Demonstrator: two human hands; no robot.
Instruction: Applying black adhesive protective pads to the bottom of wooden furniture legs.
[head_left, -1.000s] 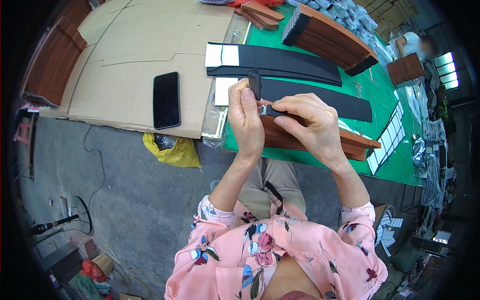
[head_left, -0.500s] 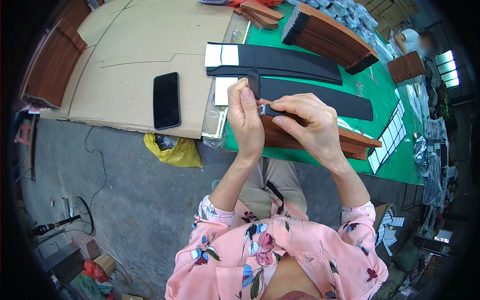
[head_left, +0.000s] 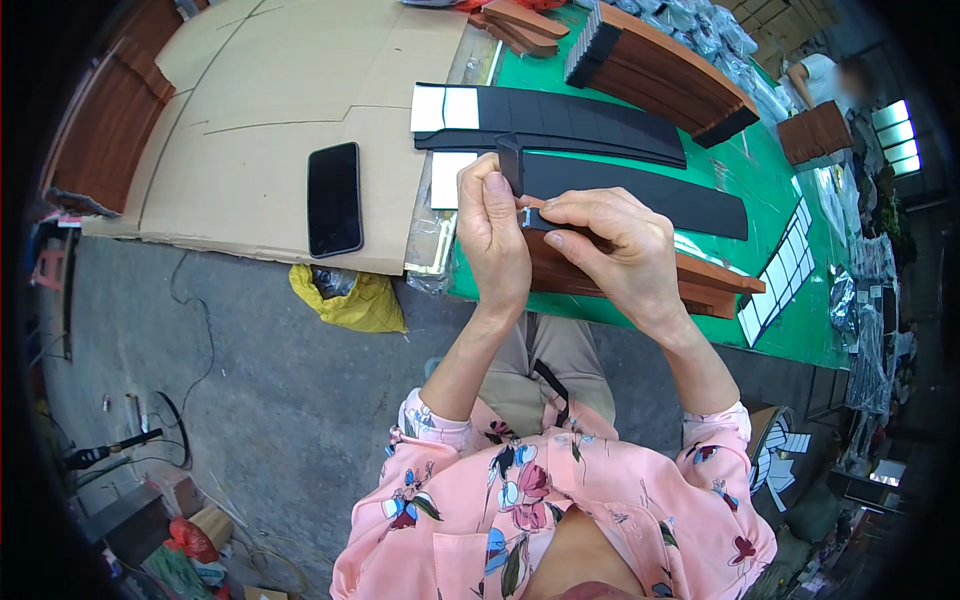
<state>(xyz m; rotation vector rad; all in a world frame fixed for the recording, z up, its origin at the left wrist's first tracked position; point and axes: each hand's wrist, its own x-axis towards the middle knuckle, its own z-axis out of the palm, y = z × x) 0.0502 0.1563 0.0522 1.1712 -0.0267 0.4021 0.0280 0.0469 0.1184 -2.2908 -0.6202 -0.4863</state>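
Note:
My left hand (head_left: 492, 240) is closed round a black strip (head_left: 510, 165), whose flat end sticks up past the thumb. My right hand (head_left: 630, 250) pinches a short black piece (head_left: 540, 220) with a pale tip between thumb and fingers, close beside the left fingertips. Whether the two black parts join behind the fingers is hidden. Below the hands lie reddish-brown wood-look slats (head_left: 705, 290) along the near table edge. Just beyond them a broad black strip (head_left: 640, 195) lies flat, with a stack of black strips (head_left: 580, 120) behind it.
The green table top (head_left: 725, 170) carries a bundle of brown slats (head_left: 665, 75) and a white-tiled sheet (head_left: 775, 270). On the cardboard (head_left: 270, 90) at left rests a black phone (head_left: 334, 200). A yellow bag (head_left: 355, 305) sits below the edge. Another person (head_left: 825, 85) is at far right.
Both hands keep nearly the same pose and place. The upright black strip in my left hand has turned very slightly; the view has shifted a touch.

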